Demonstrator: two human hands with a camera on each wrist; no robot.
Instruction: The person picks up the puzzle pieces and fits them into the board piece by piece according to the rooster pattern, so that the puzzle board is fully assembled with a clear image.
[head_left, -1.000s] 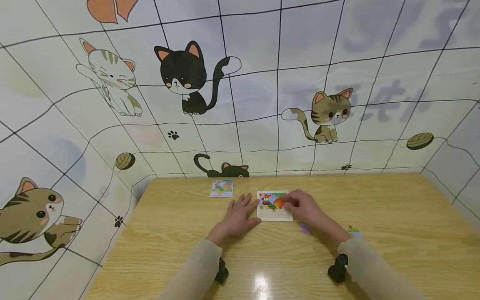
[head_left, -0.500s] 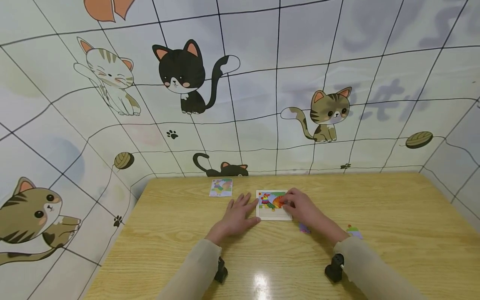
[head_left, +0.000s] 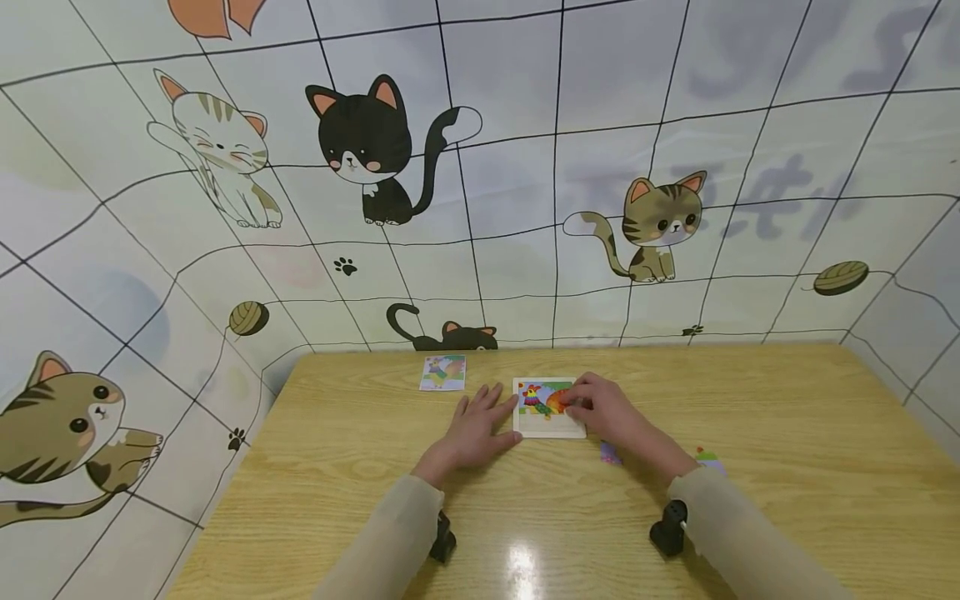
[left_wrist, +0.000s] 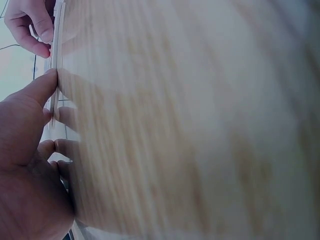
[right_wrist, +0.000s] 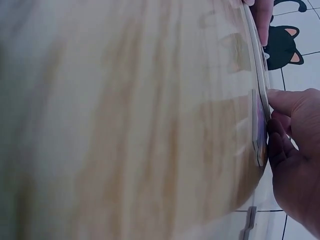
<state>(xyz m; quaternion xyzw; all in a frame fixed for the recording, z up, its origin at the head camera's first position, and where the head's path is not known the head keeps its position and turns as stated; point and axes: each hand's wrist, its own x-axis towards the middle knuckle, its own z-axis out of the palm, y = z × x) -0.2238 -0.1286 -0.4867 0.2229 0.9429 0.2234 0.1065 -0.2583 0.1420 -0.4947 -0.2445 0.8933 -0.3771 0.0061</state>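
A white-framed puzzle board [head_left: 551, 428] lies on the table; its upper part carries a colourful rooster picture [head_left: 536, 400], and its lower strip is pale and bare. My left hand [head_left: 476, 432] lies flat at its left side, fingers spread, with index finger and thumb touching the frame. At the board's right side, my right hand [head_left: 611, 412] pinches an orange-red puzzle piece [head_left: 558, 402] with thumb and curled fingers, low over the picture. The fingers hide part of this piece. Just below the right hand, a purple puzzle piece [head_left: 610, 453] rests on the table.
Another puzzle piece [head_left: 708, 458], green and lilac, lies to the right beside the right forearm. A small rooster picture card [head_left: 442, 373] is at the table's back left. Behind the wooden table [head_left: 360, 467] stands a cat-patterned wall [head_left: 517, 192].
My right hand makes only tiny shifts at the orange-red piece. My left hand stays on the frame's edge. The head view tilts slightly.
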